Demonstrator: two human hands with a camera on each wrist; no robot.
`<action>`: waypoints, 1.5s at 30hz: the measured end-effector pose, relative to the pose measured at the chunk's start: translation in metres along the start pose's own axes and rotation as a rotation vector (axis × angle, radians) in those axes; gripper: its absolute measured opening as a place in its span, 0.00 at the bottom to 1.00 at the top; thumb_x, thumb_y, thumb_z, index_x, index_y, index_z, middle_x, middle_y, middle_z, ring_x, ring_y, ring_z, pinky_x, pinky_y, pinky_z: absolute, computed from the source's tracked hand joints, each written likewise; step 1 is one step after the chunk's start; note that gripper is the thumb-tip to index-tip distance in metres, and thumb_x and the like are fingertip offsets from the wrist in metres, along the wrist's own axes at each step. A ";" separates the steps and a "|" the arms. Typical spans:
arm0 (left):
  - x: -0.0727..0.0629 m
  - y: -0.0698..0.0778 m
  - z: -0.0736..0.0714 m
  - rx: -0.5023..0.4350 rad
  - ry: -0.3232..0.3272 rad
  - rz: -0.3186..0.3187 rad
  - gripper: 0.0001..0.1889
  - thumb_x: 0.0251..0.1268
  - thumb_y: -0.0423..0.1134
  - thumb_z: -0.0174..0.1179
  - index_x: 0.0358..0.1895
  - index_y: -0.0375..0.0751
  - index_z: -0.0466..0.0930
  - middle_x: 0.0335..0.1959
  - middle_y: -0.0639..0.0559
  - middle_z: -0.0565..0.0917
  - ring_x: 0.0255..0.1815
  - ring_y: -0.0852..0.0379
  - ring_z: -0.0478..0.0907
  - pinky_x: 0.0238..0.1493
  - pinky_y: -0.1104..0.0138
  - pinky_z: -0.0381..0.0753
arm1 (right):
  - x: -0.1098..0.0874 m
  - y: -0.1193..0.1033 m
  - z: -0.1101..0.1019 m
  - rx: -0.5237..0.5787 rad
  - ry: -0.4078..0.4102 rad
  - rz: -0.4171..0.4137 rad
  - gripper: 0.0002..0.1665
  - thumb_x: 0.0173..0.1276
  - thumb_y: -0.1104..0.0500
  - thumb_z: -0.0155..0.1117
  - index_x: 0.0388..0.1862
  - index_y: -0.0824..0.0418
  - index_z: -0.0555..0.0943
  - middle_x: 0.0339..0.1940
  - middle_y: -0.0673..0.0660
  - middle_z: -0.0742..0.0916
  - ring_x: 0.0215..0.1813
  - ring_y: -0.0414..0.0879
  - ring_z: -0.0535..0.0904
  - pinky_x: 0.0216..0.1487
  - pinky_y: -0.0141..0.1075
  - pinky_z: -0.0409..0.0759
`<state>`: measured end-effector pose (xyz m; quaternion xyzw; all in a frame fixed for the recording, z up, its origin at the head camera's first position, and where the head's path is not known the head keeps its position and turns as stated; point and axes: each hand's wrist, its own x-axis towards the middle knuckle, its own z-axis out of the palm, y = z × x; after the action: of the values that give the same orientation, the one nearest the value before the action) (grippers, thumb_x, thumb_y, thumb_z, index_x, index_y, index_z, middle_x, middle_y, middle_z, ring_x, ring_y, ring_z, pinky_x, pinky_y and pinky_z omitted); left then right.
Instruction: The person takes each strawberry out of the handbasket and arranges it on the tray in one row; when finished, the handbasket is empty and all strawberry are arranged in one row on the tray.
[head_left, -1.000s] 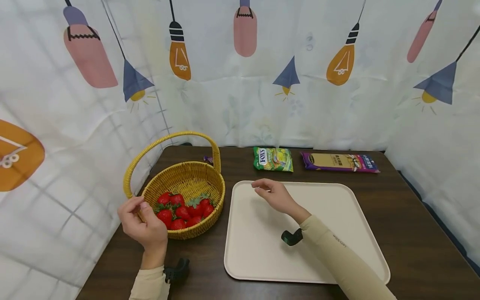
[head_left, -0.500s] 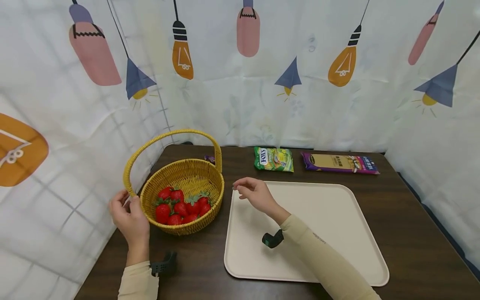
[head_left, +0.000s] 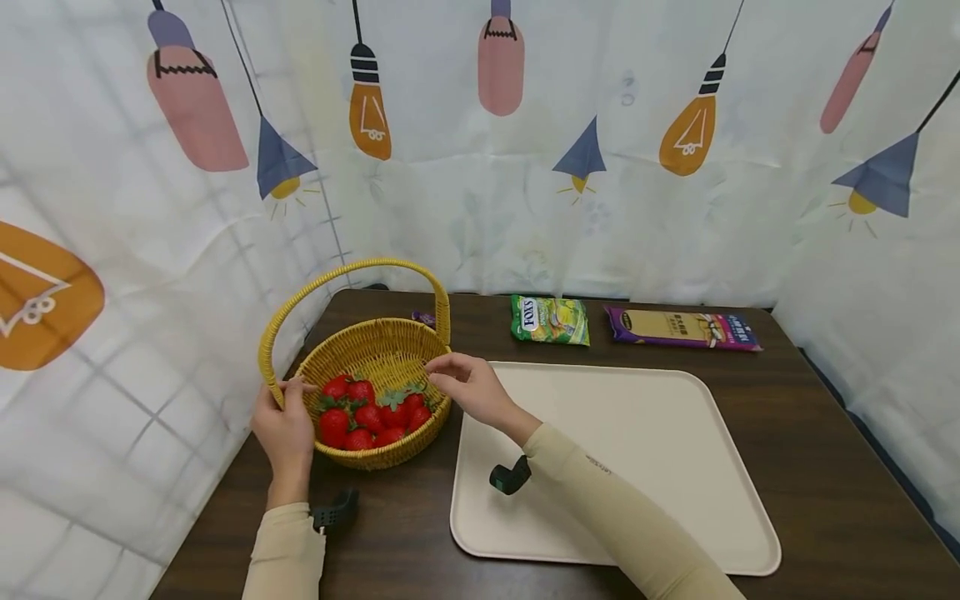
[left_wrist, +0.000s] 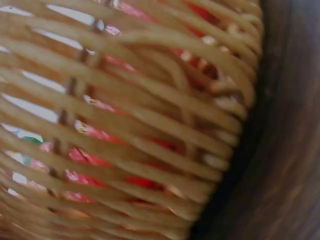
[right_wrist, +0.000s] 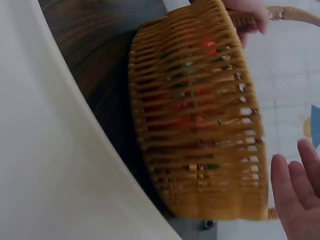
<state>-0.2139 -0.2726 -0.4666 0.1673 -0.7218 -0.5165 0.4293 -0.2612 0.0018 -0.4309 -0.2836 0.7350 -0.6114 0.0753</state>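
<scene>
A yellow woven basket (head_left: 375, 333) with a tall arched handle stands on the dark table at the left. Several red strawberries (head_left: 367, 417) with green leaves lie inside it. My left hand (head_left: 283, 437) grips the basket where the handle meets the rim on its left side. Over the right rim hovers my right hand (head_left: 472, 387), holding nothing, its fingers loosely bent. In the right wrist view the fingers (right_wrist: 284, 182) are just beyond the rim. The left wrist view is filled by the basket's wicker wall (left_wrist: 125, 125), with red strawberries showing through the gaps.
A cream tray (head_left: 637, 467) lies right of the basket, under my right forearm. Behind it are a green FOX'S candy bag (head_left: 551, 320) and a long purple packet (head_left: 682, 327). A small purple wrapper (head_left: 423, 318) sits behind the basket. Curtains hang behind the table.
My right hand has moved left from above the tray to the basket's right rim. My left hand has moved up onto the handle base and taken hold there.
</scene>
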 end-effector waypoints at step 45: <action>-0.016 -0.010 0.004 -0.001 0.083 0.079 0.10 0.69 0.33 0.56 0.37 0.30 0.86 0.31 0.68 0.79 0.39 0.70 0.72 0.43 0.74 0.66 | 0.046 -0.006 0.063 -0.524 -0.654 0.070 0.15 0.61 0.58 0.72 0.47 0.58 0.85 0.38 0.44 0.88 0.39 0.30 0.79 0.44 0.23 0.75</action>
<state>-0.2095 -0.2634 -0.4836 0.1597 -0.7092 -0.4920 0.4791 -0.2687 -0.0763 -0.4296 -0.4471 0.8122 -0.2784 0.2507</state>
